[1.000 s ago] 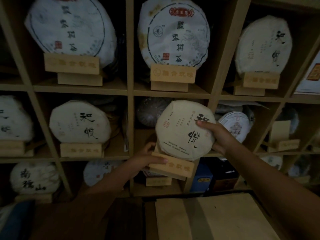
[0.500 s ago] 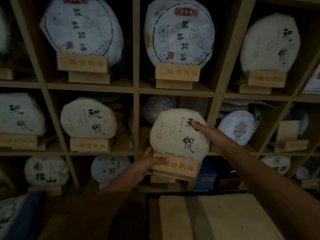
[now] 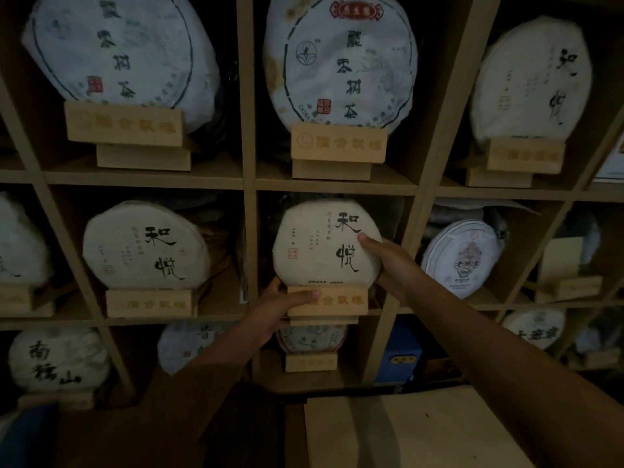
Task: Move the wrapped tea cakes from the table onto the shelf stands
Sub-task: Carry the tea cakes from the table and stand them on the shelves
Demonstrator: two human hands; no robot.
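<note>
Everywhere, dim wooden shelf (image 3: pixel 248 184) compartments.

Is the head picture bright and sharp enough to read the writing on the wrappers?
Head view: dim overall; the black characters on the round cream-wrapped tea cake read clearly, the pale wooden stand lettering is faint, and the shelf uprights splay outward from wide-angle distortion.

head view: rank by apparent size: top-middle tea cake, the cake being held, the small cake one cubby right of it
1. Top-middle tea cake, largest.
2. Held tea cake, gripped by the right hand.
3. Small cake on the right, smallest, though it sits deeper in its cubby.
</note>
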